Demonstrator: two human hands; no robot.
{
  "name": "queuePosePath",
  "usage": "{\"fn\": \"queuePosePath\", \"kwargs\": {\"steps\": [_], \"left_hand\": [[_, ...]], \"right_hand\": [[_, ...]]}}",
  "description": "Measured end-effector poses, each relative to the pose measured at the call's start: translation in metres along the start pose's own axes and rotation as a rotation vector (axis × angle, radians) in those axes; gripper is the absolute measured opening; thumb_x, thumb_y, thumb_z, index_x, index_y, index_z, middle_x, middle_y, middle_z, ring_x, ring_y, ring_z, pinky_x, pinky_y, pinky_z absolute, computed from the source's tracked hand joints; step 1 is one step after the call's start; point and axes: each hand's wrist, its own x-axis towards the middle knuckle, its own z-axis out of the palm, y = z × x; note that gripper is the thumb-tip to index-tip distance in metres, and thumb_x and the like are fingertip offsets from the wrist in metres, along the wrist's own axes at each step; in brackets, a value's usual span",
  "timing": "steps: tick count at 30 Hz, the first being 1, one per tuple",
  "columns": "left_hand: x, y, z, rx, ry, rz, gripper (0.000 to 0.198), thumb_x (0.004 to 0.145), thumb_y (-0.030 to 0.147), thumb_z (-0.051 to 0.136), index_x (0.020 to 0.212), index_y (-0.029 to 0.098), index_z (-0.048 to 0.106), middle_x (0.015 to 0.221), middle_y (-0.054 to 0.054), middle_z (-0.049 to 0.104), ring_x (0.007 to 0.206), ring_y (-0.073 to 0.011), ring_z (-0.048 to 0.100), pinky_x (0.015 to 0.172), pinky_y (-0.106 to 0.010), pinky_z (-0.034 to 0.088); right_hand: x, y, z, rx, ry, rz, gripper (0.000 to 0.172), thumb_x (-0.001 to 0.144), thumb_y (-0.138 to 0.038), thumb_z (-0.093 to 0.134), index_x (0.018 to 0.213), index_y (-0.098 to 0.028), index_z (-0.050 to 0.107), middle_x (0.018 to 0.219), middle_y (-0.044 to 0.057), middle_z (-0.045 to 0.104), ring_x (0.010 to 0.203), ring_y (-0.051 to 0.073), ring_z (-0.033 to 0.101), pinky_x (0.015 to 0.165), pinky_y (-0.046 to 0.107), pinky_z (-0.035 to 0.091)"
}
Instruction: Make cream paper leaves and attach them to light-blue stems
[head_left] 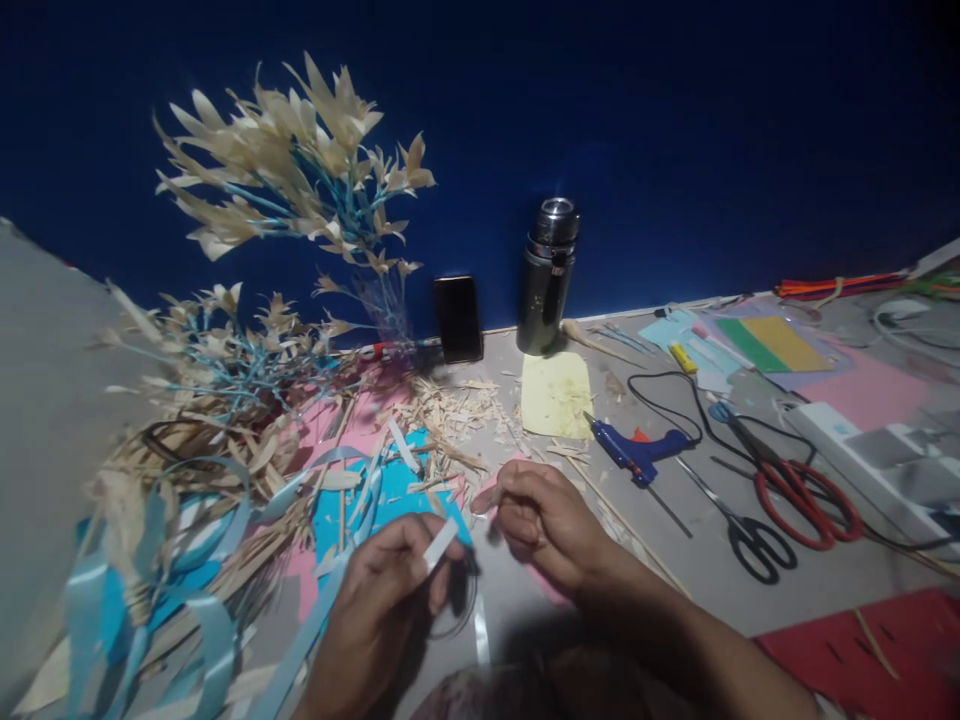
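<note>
My left hand (pixel 397 580) is closed in a pinch on a short white strip (pixel 440 545) that points up and to the right. A thin dark wire (pixel 472 600) curves in a loop beside its fingers; whether the hand grips it too I cannot tell. To the right, my right hand (pixel 544 515) has its fingers curled together, the fingertips pinched. What lies between them is too small to name. The hands are apart. Under and behind them lie blue paper (pixel 360 515), pink paper (pixel 551 580) and scattered dried husk scraps (pixel 457 420).
Husk flowers (pixel 300 160) on blue stems and light blue ribbon (pixel 217 610) fill the left. A phone (pixel 458 320) and a flask (pixel 549 280) stand by the blue wall. Rightward lie a glue gun (pixel 637 447), black scissors (pixel 757 545), red scissors (pixel 806 500) and a power strip (pixel 840 440).
</note>
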Motion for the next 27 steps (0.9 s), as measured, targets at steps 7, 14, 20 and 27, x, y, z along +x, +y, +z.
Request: {"fn": "queuePosePath", "kwargs": {"steps": [7, 14, 20, 27], "left_hand": [[-0.005, 0.025, -0.052, 0.515, 0.305, 0.071, 0.020, 0.076, 0.037, 0.074, 0.068, 0.020, 0.068, 0.060, -0.002, 0.062, 0.060, -0.0183, 0.055, 0.059, -0.028, 0.044], [-0.021, 0.031, -0.081, 1.341, 0.621, 0.225, 0.022, 0.080, 0.046, 0.060, 0.080, 0.027, 0.071, 0.080, -0.003, 0.075, 0.077, -0.0269, 0.065, 0.067, -0.033, 0.046], [-0.025, 0.018, -0.068, 1.312, 0.584, 0.213, 0.028, 0.087, 0.049, 0.055, 0.082, 0.025, 0.069, 0.076, -0.001, 0.073, 0.071, -0.0233, 0.066, 0.070, -0.033, 0.048], [0.001, -0.003, -0.032, 1.127, 0.230, 0.066, 0.033, 0.092, 0.048, 0.051, 0.085, 0.023, 0.071, 0.076, -0.003, 0.075, 0.074, -0.0242, 0.068, 0.070, -0.033, 0.051]], "right_hand": [[-0.001, -0.007, -0.003, 0.133, -0.011, 0.061, 0.022, 0.072, -0.020, 0.077, 0.064, -0.014, 0.057, 0.060, 0.003, 0.068, 0.038, 0.001, 0.024, 0.036, 0.014, 0.015], [-0.003, -0.015, -0.008, 0.135, 0.001, 0.024, 0.019, 0.074, -0.016, 0.077, 0.066, -0.013, 0.060, 0.076, 0.009, 0.075, 0.039, 0.001, 0.028, 0.036, 0.013, 0.018], [-0.012, -0.031, -0.005, 0.090, 0.019, -0.072, 0.024, 0.077, -0.017, 0.074, 0.063, -0.014, 0.056, 0.082, 0.012, 0.078, 0.038, 0.001, 0.029, 0.035, 0.013, 0.020], [-0.057, -0.054, -0.030, -0.019, 0.167, -0.280, 0.020, 0.082, -0.024, 0.077, 0.072, -0.016, 0.062, 0.087, 0.011, 0.079, 0.039, 0.002, 0.034, 0.037, 0.014, 0.028]]}}
